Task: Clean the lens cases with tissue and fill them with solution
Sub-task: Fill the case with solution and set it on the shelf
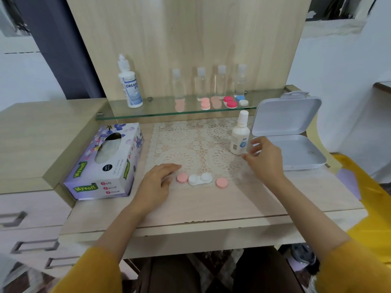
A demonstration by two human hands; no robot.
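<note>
A white lens case (200, 178) lies open on the lace mat, with one pink cap (182, 178) to its left and another pink cap (221, 182) to its right. My left hand (157, 185) rests flat beside the left cap, fingers spread, holding nothing. My right hand (264, 157) hovers just right of a small white solution bottle (240, 136), fingers apart and near the bottle without gripping it. A purple tissue box (105, 163) stands at the left.
A glass shelf (148, 115) at the back carries a large solution bottle (130, 85), several clear small bottles (201, 83) and more lens cases (230, 102). An open white plastic box (285, 132) sits at the right. Drawers lie to the left.
</note>
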